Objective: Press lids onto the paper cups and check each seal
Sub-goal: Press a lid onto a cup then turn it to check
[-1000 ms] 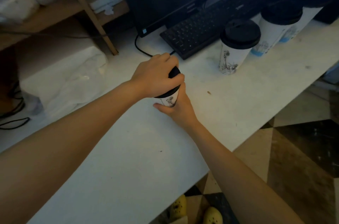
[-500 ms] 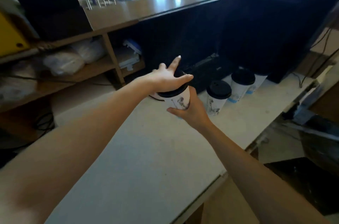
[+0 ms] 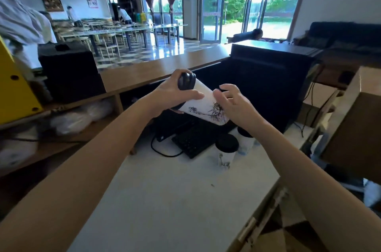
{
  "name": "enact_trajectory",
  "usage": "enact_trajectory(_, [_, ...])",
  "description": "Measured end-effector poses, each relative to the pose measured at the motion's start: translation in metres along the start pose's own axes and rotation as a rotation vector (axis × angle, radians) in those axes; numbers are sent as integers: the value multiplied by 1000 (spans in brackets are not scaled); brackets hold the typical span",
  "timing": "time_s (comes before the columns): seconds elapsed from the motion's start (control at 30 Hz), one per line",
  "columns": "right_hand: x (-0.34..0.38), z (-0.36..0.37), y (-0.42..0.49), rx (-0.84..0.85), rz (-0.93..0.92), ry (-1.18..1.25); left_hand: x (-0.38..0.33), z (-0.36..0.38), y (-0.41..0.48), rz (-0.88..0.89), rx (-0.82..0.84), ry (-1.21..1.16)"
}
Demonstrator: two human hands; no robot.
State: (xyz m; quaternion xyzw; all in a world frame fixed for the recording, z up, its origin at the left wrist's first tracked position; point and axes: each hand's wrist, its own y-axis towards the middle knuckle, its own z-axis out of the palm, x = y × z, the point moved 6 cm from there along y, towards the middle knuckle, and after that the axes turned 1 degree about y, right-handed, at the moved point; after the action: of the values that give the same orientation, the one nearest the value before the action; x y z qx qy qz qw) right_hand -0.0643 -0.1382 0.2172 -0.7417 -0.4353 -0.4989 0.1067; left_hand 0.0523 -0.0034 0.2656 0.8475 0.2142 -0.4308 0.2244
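Note:
A white paper cup [image 3: 203,105] with dark ink drawings is held in the air above the white table [image 3: 165,200], tipped almost onto its side. Its black lid [image 3: 185,81] points up and to the left. My left hand [image 3: 175,92] wraps the lid end, thumb along the cup's wall. My right hand [image 3: 231,103] is at the cup's base, palm against it and fingers spread apart. Two more lidded cups [image 3: 226,149] [image 3: 245,140] stand on the table below.
A black keyboard [image 3: 195,140] with a cable lies on the table in front of a dark monitor [image 3: 257,90]. A wooden counter [image 3: 156,70] runs behind. A cardboard box [image 3: 354,123] sits at right. A person stands far left.
The cup has been lifted off the table to chest height and tipped sideways, lid to the left. My right hand's fingers have spread apart at the base. My view has risen to the room.

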Motion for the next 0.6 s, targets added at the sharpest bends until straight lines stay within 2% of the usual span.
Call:
enact_trajectory(0.07, [-12,-16,3,13,247,199,-7,-2,-5,86,-52,-47])
enact_trajectory(0.13, [-18,-14,-4,200,465,449,-13,-1,-10,198,-90,-73])
enact_trajectory(0.17, [-16,-11,-8,300,517,548,-16,0,-13,266,-99,-53])
enact_trajectory(0.23, [-10,-6,-13,381,528,614,-20,3,-16,402,-95,4])
enact_trajectory(0.33, [-6,-6,-11,287,492,772,-16,10,-16,524,-46,60])
enact_trajectory(0.4, [-9,-7,-8,233,440,880,-7,11,-13,480,1,66])
enact_trajectory(0.47, [-12,-11,-8,199,357,873,4,14,-9,341,61,-19])
enact_trajectory(0.6, [-10,-17,-11,215,192,845,27,22,-3,-42,170,-561])
